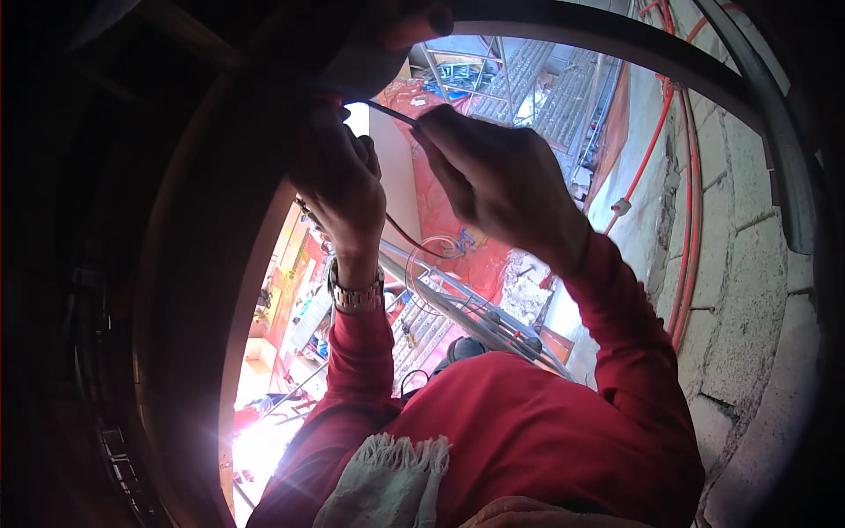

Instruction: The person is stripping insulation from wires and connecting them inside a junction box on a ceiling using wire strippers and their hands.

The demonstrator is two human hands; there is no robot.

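Observation:
My right hand (502,176) is raised at the upper middle, its fingers closed on a thin dark rod (392,113). The rod slants up and left toward my left hand (343,176); I cannot tell whether it is a tool shaft or a stiff wire. My left hand is raised in deep shadow with its fingers curled together. A small orange-red piece (327,99) shows at its fingertips, too dark to name. Just above, a reddish tube end (418,28) sticks out from the dark structure. A metal-banded watch (356,295) is on my left wrist.
Dark curved framing surrounds my hands on the left and top. A block wall (748,290) stands on the right, with red conduits (691,202) running along it. Far below are a reddish floor (436,194), metal scaffold planks (519,84), a scaffold rail (458,312) and a loose cable (409,238).

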